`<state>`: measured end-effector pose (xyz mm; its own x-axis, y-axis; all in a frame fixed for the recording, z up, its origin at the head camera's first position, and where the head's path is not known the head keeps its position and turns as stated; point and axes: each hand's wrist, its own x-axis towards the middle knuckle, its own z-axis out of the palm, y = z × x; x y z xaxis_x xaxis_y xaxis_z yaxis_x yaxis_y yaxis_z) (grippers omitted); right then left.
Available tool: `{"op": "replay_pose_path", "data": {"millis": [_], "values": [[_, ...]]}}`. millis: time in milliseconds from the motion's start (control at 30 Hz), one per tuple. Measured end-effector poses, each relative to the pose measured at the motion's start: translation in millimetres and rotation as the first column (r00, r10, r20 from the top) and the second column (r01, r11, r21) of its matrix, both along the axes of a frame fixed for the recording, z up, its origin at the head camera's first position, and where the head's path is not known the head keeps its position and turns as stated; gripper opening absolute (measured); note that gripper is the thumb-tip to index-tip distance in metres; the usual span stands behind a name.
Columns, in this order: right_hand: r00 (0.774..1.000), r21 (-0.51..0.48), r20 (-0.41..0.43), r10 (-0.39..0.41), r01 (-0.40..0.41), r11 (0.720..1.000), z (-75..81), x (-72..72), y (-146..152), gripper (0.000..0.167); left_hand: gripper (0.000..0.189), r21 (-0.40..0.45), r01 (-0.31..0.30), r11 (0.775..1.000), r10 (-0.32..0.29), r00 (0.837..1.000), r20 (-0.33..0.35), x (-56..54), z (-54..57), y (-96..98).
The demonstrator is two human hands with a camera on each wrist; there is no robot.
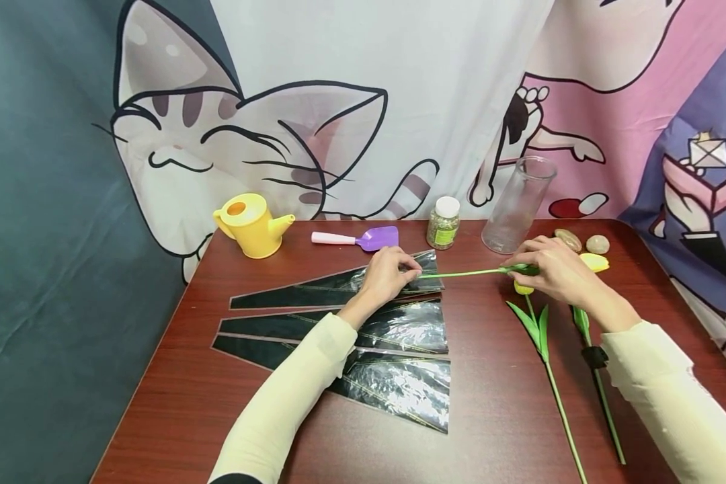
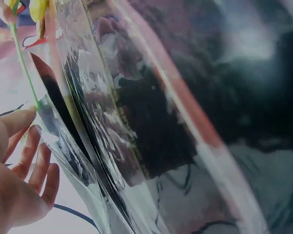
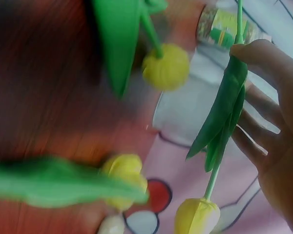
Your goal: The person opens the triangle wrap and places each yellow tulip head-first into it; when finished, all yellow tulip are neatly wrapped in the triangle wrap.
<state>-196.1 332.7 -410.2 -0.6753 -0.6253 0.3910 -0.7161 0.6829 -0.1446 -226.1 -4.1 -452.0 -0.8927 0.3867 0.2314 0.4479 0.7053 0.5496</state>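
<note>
My right hand (image 1: 547,269) pinches a yellow artificial tulip (image 3: 224,112) by its stem and green leaves. Its stem (image 1: 462,273) runs nearly level leftward, and the yellow bloom points right. At the stem's far end, the thumb and index fingertips of my left hand (image 1: 393,272) come together on it. That hand is over the wide edge of the uppermost dark, clear-edged plastic sleeve (image 1: 314,290); the left wrist view shows the shiny film (image 2: 102,107) beside the fingers. Two more tulips lie near my right hand, one with its bloom (image 1: 523,288) showing, the other's bloom hidden in the head view.
Two more plastic sleeves (image 1: 399,383) lie nearer on the brown table (image 1: 490,417). Along the back stand a yellow watering can (image 1: 257,228), a purple shovel (image 1: 380,238), a white-capped jar (image 1: 444,225) and a tall clear vase (image 1: 514,212). Pebbles (image 1: 597,244) lie at the back right.
</note>
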Motion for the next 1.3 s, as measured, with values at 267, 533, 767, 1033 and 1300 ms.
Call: {"op": "replay_pose_path", "data": {"millis": [267,533,767,1033,1300], "values": [[0.997,0.019,0.077,0.02,-0.022,1.0,-16.1,-13.0,-44.5,0.02,0.005,-0.023,0.03,0.999,-0.03,0.999,-0.012,0.1,-1.1,3.9],[0.986,0.022,0.169,0.011,-0.015,1.0,-27.7,-19.3,-71.1,0.017,0.005,-0.038,0.022,0.999,-0.021,1.0,0.007,0.3,-3.2,4.7],[0.989,0.007,0.147,0.004,-0.005,1.0,-26.4,-17.8,-68.2,0.017,0.005,-0.029,0.015,0.999,-0.015,1.0,0.011,-1.5,-5.9,-0.6],[0.991,0.013,0.13,0.012,-0.013,1.0,-24.2,-16.3,-65.9,0.017,0.004,0.026,0.015,1.0,-0.016,0.999,0.038,0.8,-3.2,-1.4],[0.988,0.024,0.153,0.021,-0.025,0.999,-23.2,-17.7,-76.2,0.018,0.005,0.041,0.043,0.998,-0.044,0.999,0.027,1.0,-3.6,2.9]]}}
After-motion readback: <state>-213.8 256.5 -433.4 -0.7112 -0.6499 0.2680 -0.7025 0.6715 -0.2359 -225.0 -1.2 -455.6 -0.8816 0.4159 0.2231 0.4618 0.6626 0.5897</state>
